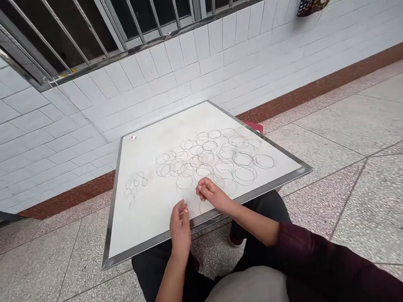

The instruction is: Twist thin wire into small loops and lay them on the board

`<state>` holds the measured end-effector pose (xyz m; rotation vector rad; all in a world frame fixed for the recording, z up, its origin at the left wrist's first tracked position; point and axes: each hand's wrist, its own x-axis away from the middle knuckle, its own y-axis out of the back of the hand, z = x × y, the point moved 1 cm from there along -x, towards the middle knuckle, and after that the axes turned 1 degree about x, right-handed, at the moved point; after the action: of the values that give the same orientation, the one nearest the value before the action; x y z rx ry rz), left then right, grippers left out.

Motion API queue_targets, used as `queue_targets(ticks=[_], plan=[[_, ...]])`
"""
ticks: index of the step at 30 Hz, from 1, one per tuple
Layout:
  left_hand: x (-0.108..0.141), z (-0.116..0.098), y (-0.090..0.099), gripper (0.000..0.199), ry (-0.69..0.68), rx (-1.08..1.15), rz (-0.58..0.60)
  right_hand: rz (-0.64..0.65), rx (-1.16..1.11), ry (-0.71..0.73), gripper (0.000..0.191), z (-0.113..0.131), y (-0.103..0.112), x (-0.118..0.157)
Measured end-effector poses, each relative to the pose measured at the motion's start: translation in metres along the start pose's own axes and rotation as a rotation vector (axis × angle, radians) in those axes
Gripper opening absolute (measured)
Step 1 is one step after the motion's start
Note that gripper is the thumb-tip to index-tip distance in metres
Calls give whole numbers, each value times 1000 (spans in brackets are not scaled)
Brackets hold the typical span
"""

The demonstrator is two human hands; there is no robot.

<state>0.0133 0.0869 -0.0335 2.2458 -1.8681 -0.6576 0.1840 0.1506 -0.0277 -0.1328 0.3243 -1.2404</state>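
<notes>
Several thin wire loops [242, 159] lie spread and overlapping over the middle and right of a white table [151, 216]. A smaller group of twisted, figure-eight wire pieces [142, 179] rests at the table's left. Over the near edge, my left hand [180, 219] has its fingers bent together; anything between them is too small to name. My right hand [206, 190] is closed in a pinch at the near side of the loops. A thin wire loop [200, 208] hangs below that hand and reaches past the table edge; its contact with the fingers is unclear.
A small white and red item [133, 138] sits near the table's far left corner. The metal-edged table stands against a white tiled wall [184, 80] with a barred window above. Something red [254, 126] shows beyond the right edge. My legs are under the near edge.
</notes>
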Motion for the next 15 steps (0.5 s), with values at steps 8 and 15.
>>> queue_targets(ticks=[8,15], plan=[[14,4,-33,33,-380,-333,282,-92,-35,-15,26,-27,16,-33],[-17,14,-38,39,-409,-420,225,-94,-76,70,20,14,10,-38]])
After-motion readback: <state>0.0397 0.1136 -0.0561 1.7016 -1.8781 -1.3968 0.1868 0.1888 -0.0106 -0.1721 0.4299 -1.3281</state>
